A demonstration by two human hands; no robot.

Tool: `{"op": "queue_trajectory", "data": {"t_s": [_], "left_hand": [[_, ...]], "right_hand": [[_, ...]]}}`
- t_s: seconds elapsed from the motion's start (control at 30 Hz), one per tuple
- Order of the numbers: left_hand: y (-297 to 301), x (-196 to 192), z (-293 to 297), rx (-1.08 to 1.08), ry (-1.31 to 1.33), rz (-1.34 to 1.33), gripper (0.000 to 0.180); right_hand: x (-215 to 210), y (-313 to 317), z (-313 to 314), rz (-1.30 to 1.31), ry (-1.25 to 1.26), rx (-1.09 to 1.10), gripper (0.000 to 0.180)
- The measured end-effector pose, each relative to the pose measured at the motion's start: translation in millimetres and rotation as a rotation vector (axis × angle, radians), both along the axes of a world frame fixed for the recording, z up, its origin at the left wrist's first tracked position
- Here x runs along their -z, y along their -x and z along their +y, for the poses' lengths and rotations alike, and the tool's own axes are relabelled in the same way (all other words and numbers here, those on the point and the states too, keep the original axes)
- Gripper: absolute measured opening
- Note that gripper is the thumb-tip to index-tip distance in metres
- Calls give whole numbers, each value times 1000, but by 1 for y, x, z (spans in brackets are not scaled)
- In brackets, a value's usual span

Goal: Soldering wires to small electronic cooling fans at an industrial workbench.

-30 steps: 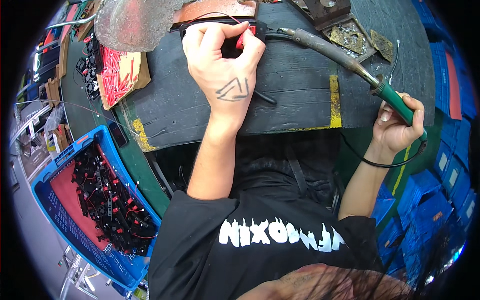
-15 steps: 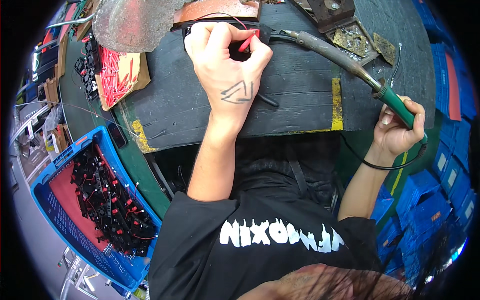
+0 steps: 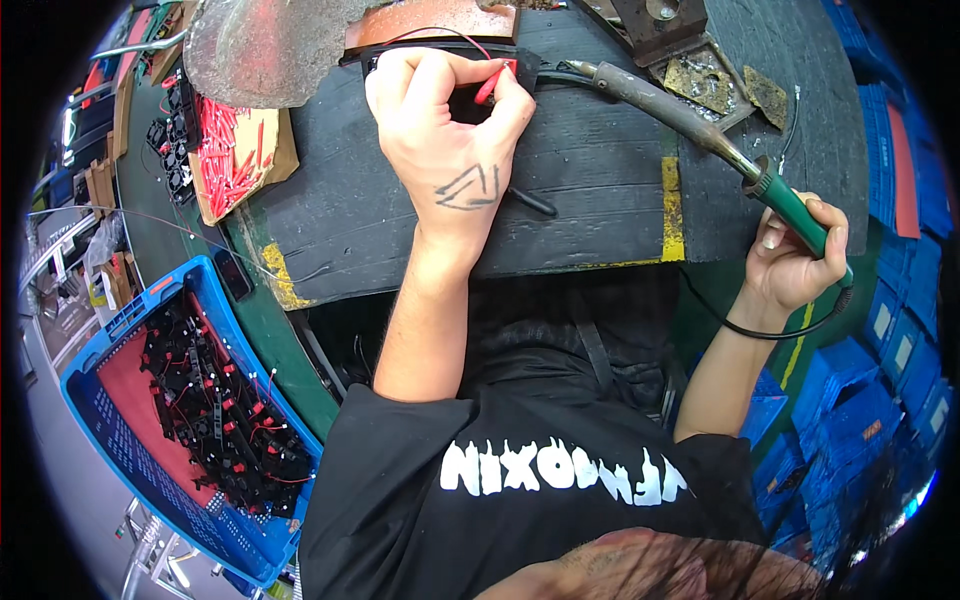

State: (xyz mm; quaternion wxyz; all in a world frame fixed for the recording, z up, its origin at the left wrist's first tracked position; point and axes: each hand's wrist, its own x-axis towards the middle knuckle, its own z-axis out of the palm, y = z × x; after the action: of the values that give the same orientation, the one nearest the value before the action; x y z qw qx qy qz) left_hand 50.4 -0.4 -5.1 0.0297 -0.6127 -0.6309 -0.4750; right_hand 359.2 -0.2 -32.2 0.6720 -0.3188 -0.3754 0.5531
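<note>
1. Black, scuffed matting covers the workbench (image 3: 600,200), which fills the upper middle of the head view; a yellow stripe (image 3: 672,205) runs down it right of centre, and worn yellow paint marks its lower left corner.
2. The left hand (image 3: 450,140), upper centre, is curled, its fingertips pinching a small red sleeve (image 3: 487,88) on a wire against a dark part at the bench's far edge.
3. The right hand (image 3: 795,260), at the right edge, is clenched around the green handle of a soldering iron (image 3: 690,115); the long metal barrel slants up and left over the bench, its tip just beside the left hand's fingers.
4. A black cord (image 3: 770,330) loops from the handle under the right wrist.
5. Upper left, a cardboard tray (image 3: 272,150) of red sleeves lies at the bench edge, with a crinkled silvery sheet (image 3: 260,45) above it.
6. Upper right, a stained metal stand (image 3: 700,70) sits on the bench behind the iron.
7. Lower left, a blue crate (image 3: 110,440) holds black parts with red wires, well apart from both hands.
8. Stacked blue crates (image 3: 890,400) crowd the right edge.
9. The bench between the two hands lies bare.
</note>
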Motion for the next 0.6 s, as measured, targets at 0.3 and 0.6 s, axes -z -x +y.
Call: {"op": "queue_trajectory", "data": {"t_s": [0.3, 0.6], "left_hand": [[-1, -1, 2, -3, -37, -4, 15], [59, -44, -88, -122, 103, 220, 25]], "right_hand": [[-2, 3, 0, 24, 24, 66, 38], [7, -12, 2, 39, 24, 12, 41]]}}
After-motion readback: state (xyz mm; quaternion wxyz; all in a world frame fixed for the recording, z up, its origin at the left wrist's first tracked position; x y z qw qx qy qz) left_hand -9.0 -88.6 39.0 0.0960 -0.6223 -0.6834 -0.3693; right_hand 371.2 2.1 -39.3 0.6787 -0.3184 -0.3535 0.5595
